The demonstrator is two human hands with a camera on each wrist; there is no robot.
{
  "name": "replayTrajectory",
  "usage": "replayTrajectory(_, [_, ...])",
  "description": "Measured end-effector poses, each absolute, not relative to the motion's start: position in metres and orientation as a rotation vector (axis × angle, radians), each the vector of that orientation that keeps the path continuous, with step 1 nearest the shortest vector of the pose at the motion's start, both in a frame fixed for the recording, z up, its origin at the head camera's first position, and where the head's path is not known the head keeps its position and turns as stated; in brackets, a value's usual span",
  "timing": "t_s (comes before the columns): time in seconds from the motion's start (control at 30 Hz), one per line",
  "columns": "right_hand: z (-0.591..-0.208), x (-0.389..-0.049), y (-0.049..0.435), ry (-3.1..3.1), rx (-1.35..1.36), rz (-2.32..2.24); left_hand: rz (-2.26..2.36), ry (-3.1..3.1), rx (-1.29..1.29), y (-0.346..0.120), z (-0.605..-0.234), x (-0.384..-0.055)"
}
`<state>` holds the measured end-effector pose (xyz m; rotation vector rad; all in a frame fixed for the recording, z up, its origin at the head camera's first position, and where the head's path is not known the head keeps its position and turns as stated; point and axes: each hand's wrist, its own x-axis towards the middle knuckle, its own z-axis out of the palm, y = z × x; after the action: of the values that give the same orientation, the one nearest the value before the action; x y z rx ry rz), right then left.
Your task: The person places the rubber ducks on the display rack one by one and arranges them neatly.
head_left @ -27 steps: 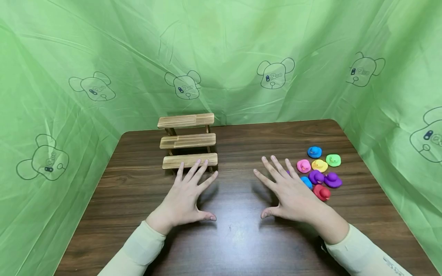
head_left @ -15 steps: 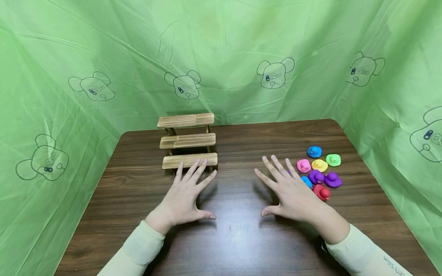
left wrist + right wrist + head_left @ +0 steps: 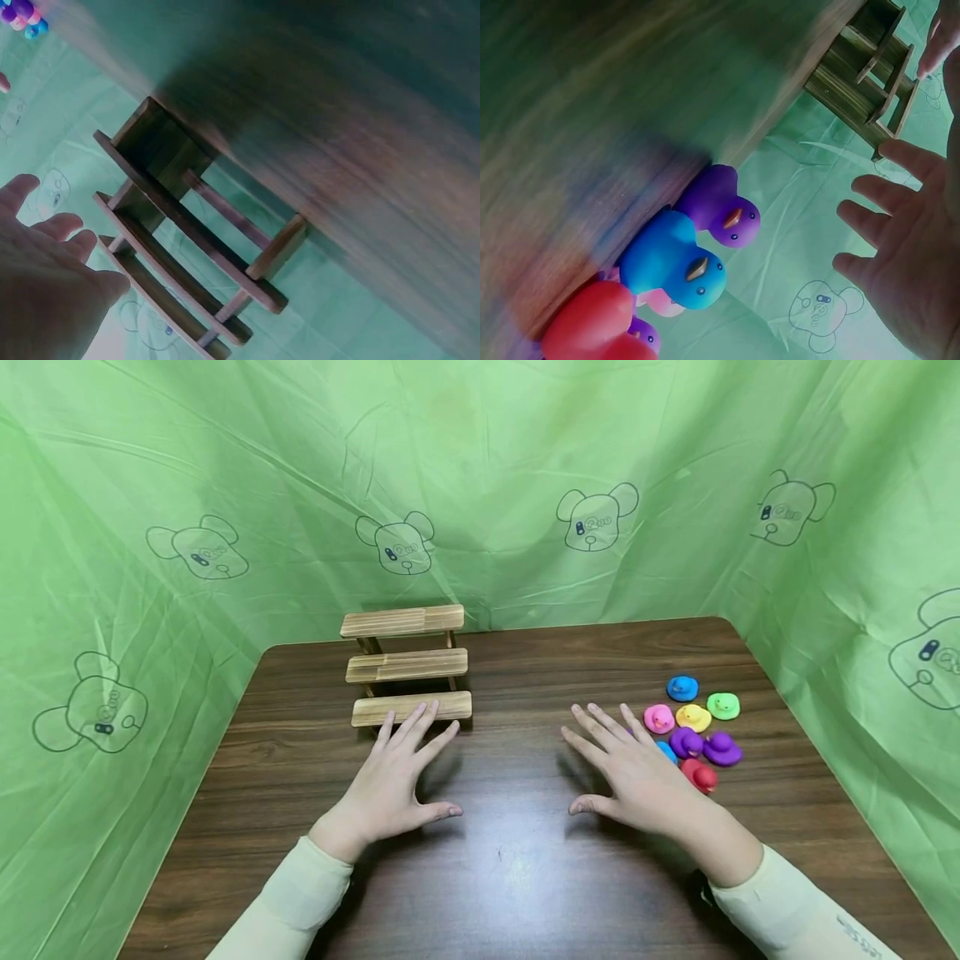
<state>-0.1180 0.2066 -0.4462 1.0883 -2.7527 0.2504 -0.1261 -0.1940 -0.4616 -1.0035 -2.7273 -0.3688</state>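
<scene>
My left hand (image 3: 390, 781) is spread above the table, its fingertips overlapping the lowest step of a three-tier wooden stand (image 3: 408, 667) in the head view. Nothing is in its grasp. To the right, my right hand (image 3: 637, 772) also has its fingers spread, holding nothing, just left of a group of rubber ducks. Among them are a pink duck (image 3: 659, 719), a yellow duck (image 3: 693, 717), a green duck (image 3: 723, 706) and a red duck (image 3: 699, 775). From the right wrist, a blue duck (image 3: 673, 259) and a purple duck (image 3: 720, 206) show large; in the head view the hand partly covers them.
A dark wood-grain table (image 3: 510, 893) lies under everything. Green curtains (image 3: 480, 485) printed with bear heads hang around its back and sides. Another blue duck (image 3: 682, 687) sits at the back of the group, and two purple ducks (image 3: 722, 748) sit in its middle.
Both hands have shifted slightly: the left a little to the left, its thumb higher in view, the right a little to the right. The ducks and the stand stay in place.
</scene>
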Motion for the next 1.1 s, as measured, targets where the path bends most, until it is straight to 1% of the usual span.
replayTrajectory(0.7, [-0.456, -0.135, 0.236, -2.715, 0.985, 0.411, -0.842, -2.571, -0.863, -0.232, -0.464, -0.151])
replayTrajectory(0.93, [-0.458, -0.141, 0.252, -2.739, 0.908, 0.472, -0.926, -2.558, -0.735, -0.254, -0.464, -0.16])
replayTrajectory(1.1, [-0.459, -0.144, 0.261, -2.756, 0.847, 0.488, -1.031, -2.587, -0.592, -0.267, -0.464, -0.164])
